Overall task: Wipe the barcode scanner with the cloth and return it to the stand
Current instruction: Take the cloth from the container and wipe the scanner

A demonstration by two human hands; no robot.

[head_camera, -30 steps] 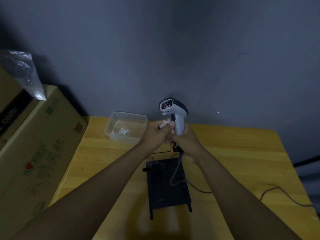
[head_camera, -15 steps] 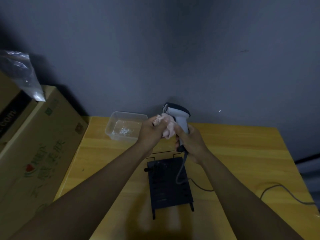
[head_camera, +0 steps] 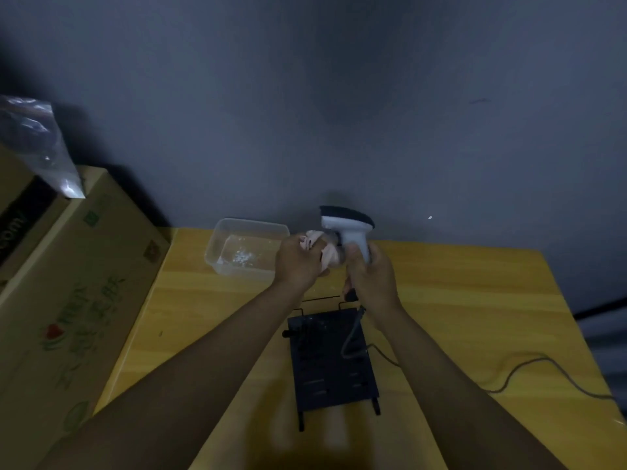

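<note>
The cloth [head_camera: 322, 254], bunched in the left hand [head_camera: 298, 266], now rubs the scanner [head_camera: 349, 228] just above the right hand [head_camera: 371, 276] grip on its handle; wiping underway, stand [head_camera: 332, 361] waits below

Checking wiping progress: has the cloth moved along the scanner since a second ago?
Yes. The cloth rose from beside the handle toward the scanner head, judged against the plastic tub.

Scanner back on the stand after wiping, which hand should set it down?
Right. The right hand already grips the barcode scanner by its handle, above the far end of the black stand. The left hand is full of the pink cloth.
</note>
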